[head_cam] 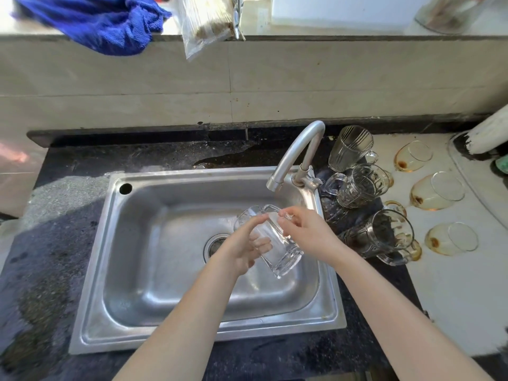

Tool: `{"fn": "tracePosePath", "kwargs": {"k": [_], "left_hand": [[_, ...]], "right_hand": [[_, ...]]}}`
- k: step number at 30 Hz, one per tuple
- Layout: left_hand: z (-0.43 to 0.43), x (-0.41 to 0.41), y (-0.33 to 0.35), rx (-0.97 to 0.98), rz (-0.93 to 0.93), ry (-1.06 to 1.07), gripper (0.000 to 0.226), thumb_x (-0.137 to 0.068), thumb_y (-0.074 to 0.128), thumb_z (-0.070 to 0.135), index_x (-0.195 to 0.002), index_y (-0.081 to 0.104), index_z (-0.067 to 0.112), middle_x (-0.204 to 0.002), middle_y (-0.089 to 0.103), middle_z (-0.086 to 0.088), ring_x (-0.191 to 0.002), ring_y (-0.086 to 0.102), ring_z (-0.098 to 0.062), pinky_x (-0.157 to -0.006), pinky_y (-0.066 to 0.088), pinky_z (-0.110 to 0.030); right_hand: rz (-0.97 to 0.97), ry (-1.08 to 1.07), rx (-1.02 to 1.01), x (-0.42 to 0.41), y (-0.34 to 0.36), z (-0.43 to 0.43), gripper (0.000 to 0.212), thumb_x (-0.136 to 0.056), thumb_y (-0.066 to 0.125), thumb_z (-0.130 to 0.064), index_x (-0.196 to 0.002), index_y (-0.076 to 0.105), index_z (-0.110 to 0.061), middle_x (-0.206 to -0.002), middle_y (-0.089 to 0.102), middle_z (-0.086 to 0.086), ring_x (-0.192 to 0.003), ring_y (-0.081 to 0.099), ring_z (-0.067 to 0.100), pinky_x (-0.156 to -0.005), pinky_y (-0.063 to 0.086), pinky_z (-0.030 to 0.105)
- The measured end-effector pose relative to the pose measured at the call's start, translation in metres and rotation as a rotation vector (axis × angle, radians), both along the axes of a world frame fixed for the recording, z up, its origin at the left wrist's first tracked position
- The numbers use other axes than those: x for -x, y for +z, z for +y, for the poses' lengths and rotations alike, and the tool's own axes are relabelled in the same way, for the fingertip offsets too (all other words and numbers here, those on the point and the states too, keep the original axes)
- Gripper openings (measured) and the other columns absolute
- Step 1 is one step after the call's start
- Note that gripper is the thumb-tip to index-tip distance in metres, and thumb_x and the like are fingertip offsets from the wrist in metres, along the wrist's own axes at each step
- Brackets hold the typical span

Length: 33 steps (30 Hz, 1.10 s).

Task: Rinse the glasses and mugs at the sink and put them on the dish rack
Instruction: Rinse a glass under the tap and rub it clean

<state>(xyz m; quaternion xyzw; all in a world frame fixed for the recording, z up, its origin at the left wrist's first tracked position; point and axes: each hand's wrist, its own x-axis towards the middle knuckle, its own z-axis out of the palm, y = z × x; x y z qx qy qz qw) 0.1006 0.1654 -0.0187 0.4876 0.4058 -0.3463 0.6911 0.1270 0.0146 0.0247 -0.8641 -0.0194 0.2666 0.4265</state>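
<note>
I hold a clear glass mug point(277, 243) tilted over the steel sink point(154, 259), just below the faucet spout point(295, 152). My left hand point(244, 248) wraps round its side, fingers showing through the glass. My right hand point(305, 229) grips the mug by its rim and handle. To the right of the sink stand three clear glass mugs point(360, 185), point(350, 147), point(382, 233). Three amber glasses point(412, 155), point(437, 191), point(450, 239) lie on their sides on the white surface beyond them.
A blue cloth point(101, 23) and a plastic bag point(203, 20) hang over the ledge behind the sink. Dark wet countertop point(55, 243) surrounds the basin. A white object point(486, 133) stands at the far right edge.
</note>
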Motion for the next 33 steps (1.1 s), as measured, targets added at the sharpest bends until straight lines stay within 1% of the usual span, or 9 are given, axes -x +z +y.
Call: {"fn": "tracePosePath", "kwargs": {"k": [4, 8, 10, 12, 17, 20, 24, 27, 33], "left_hand": [[0.002, 0.015, 0.001, 0.157, 0.034, -0.021, 0.057, -0.071, 0.063, 0.068, -0.086, 0.054, 0.013, -0.074, 0.069, 0.001, -0.076, 0.065, -0.013, -0.085, 0.036, -0.038], [0.009, 0.028, 0.003, 0.039, -0.03, -0.037, 0.067, -0.082, 0.056, 0.065, -0.123, 0.053, 0.012, -0.109, 0.065, -0.007, -0.1, 0.06, -0.022, -0.096, 0.041, -0.045], [0.013, 0.031, 0.003, -0.118, -0.148, -0.017, 0.046, -0.089, 0.057, 0.05, -0.12, 0.058, 0.015, -0.126, 0.059, -0.011, -0.11, 0.055, -0.03, -0.081, 0.044, -0.033], [0.02, 0.033, 0.006, -0.163, -0.254, -0.023, 0.024, -0.096, 0.054, 0.033, -0.107, 0.062, 0.014, -0.106, 0.067, -0.01, -0.102, 0.062, -0.029, -0.069, 0.039, -0.025], [0.03, 0.039, 0.008, 0.051, -0.259, 0.108, 0.02, -0.1, 0.046, 0.015, -0.085, 0.058, 0.014, -0.062, 0.067, 0.005, -0.061, 0.067, -0.008, -0.088, 0.047, -0.027], [0.026, 0.042, 0.004, 0.042, -0.233, 0.286, 0.024, -0.1, 0.044, 0.011, -0.08, 0.057, 0.011, -0.054, 0.066, 0.004, -0.05, 0.067, -0.007, -0.079, 0.047, -0.022], [0.017, 0.051, 0.003, 0.091, -0.225, 0.489, 0.028, -0.102, 0.041, 0.013, -0.078, 0.055, 0.012, -0.057, 0.066, 0.004, -0.069, 0.065, -0.013, -0.07, 0.047, -0.019], [0.007, 0.059, 0.001, 0.144, -0.229, 0.517, 0.026, -0.102, 0.041, 0.016, -0.081, 0.056, 0.013, -0.06, 0.069, 0.004, -0.082, 0.06, -0.014, -0.076, 0.042, -0.024], [0.017, 0.072, -0.001, 0.045, -0.246, 0.164, 0.018, -0.1, 0.044, 0.033, -0.092, 0.058, 0.026, -0.083, 0.071, 0.021, -0.091, 0.05, 0.0, -0.091, 0.025, -0.037]], "right_hand": [[-0.078, 0.063, 0.125, -0.005, 0.01, 0.009, 0.028, -0.1, 0.044, -0.027, -0.093, 0.064, -0.008, -0.057, 0.047, 0.0, -0.054, 0.043, 0.015, -0.055, 0.032, 0.031], [-0.006, 0.041, 0.179, -0.015, 0.016, 0.016, 0.042, -0.096, 0.047, -0.018, -0.056, 0.033, -0.014, -0.051, 0.031, 0.0, -0.047, 0.029, 0.017, -0.05, 0.025, 0.028], [0.062, 0.041, 0.205, -0.018, 0.018, 0.019, 0.044, -0.093, 0.05, -0.015, -0.054, 0.03, -0.015, -0.051, 0.028, 0.001, -0.046, 0.026, 0.017, -0.051, 0.025, 0.028], [0.137, 0.023, 0.211, -0.021, 0.019, 0.024, 0.042, -0.09, 0.053, -0.009, -0.054, 0.032, -0.014, -0.051, 0.029, 0.002, -0.046, 0.026, 0.016, -0.053, 0.025, 0.029], [0.202, -0.06, 0.085, -0.021, 0.029, 0.03, 0.028, -0.088, 0.062, -0.013, -0.066, 0.056, 0.003, -0.059, 0.046, 0.007, -0.05, 0.037, 0.018, -0.049, 0.031, 0.024], [0.089, -0.093, 0.053, -0.012, 0.027, 0.027, 0.039, -0.087, 0.064, -0.027, -0.109, 0.065, 0.005, -0.085, 0.06, 0.008, -0.074, 0.056, 0.019, -0.067, 0.046, 0.03], [0.151, -0.309, 0.053, 0.015, 0.021, 0.022, 0.082, -0.075, 0.067, -0.061, -0.138, 0.042, -0.015, -0.126, 0.053, 0.002, -0.106, 0.059, 0.023, -0.071, 0.058, 0.036], [0.117, -0.44, -0.071, 0.032, 0.012, 0.03, 0.093, -0.065, 0.078, -0.056, -0.139, 0.033, -0.022, -0.127, 0.049, 0.001, -0.104, 0.06, 0.025, -0.052, 0.058, 0.031], [0.122, -0.471, -0.092, 0.029, 0.003, 0.024, 0.085, -0.059, 0.083, -0.048, -0.128, 0.041, -0.023, -0.114, 0.056, 0.003, -0.089, 0.067, 0.025, -0.065, 0.061, 0.039]]}}
